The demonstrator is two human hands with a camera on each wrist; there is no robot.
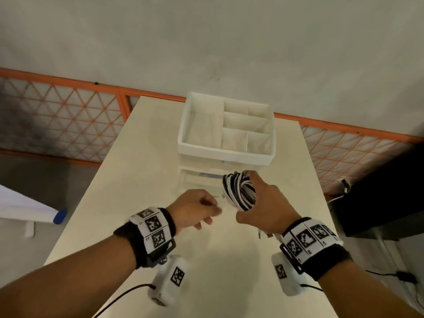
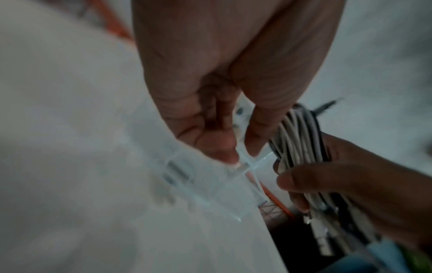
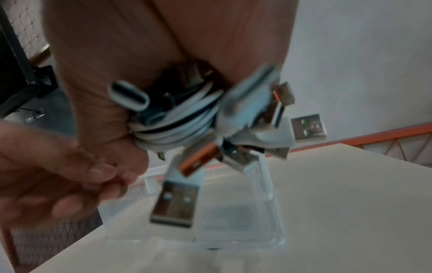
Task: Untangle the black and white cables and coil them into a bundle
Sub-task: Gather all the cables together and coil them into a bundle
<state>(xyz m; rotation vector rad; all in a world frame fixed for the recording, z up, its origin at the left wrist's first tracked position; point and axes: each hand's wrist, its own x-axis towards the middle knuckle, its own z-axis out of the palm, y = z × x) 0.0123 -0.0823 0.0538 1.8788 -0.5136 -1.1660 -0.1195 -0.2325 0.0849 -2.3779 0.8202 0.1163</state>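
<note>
Already my right hand (image 1: pixel 263 203) grips the light, springy cable bundle (image 1: pixel 239 191) round its middle; my left hand (image 1: pixel 197 208) pinches, I think, a clear strip (image 2: pixel 243 160).

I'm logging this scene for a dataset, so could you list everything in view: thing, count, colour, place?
cable bundle: one coil, black and white strands, in the right hand's grip above the table
USB plugs: several, silver metal, some with orange or green inserts, hanging from the bundle
clear drawer: one, transparent, on the table under the organiser, its front edge pinched by the left hand
organiser tray: one, white, divided into compartments, atop the drawer unit
table: one, cream, under everything
mesh fence: orange, behind the table
wrist cameras: two, white with black markers, under the wrists
left hand: pinching the drawer edge
right hand: gripping the bundle
</note>
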